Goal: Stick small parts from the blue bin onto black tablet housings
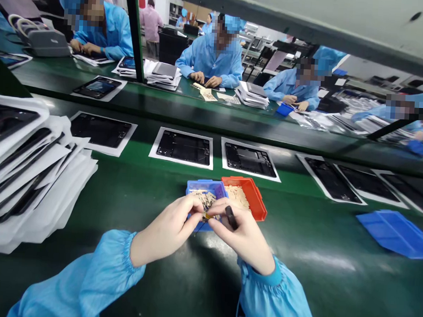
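Observation:
Both hands meet over a blue bin that holds many small pale and dark parts. My left hand is closed in a pinch, thumb against forefinger. A small part with a yellow patch and a thin dark strip shows between the two hands; which fingers grip it is unclear. My right hand is closed too, with a short black stick-like tool lodged between thumb and forefinger. Touching the blue bin on its right is a red bin with flat cream-coloured pieces inside.
Dark tablet-like panels on white sheets line the green bench. A tall stack of sheeted panels rises at left. An empty blue tray lies at right. Beyond a raised ledge, several co-workers in blue sit working.

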A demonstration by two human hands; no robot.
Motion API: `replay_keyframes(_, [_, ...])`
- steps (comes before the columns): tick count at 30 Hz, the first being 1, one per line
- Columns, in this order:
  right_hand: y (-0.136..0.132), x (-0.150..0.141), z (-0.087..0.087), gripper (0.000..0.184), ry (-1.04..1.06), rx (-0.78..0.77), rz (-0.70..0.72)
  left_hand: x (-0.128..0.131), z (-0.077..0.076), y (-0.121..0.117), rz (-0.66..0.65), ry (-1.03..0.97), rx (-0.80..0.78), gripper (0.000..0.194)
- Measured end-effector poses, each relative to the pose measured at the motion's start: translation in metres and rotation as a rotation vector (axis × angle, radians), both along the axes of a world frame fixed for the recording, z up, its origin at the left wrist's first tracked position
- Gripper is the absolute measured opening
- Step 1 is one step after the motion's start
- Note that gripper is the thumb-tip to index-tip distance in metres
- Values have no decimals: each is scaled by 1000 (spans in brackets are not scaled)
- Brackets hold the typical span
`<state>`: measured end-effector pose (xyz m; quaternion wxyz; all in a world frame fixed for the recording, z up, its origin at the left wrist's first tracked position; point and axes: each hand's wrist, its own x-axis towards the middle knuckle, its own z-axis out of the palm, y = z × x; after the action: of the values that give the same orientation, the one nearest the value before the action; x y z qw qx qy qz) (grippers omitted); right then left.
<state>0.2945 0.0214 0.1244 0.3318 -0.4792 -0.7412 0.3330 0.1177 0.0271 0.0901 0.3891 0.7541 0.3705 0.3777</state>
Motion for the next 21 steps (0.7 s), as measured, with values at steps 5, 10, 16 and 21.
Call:
replay_keyframes(5, [4,0,-5,9,29,23,-41,0,-1,0,73,73,175,6])
replay_keyframes(10, [1,-5,-7,9,79,68,-45,0,-2,-1,254,170,419,6])
replay_keyframes(16, [0,-11,-13,10,66,119,-63,0,0,-6,316,189,405,10])
replay_keyframes(21, [-4,6,-1,9,-20,224,-112,2,8,10,355,126,259,9])
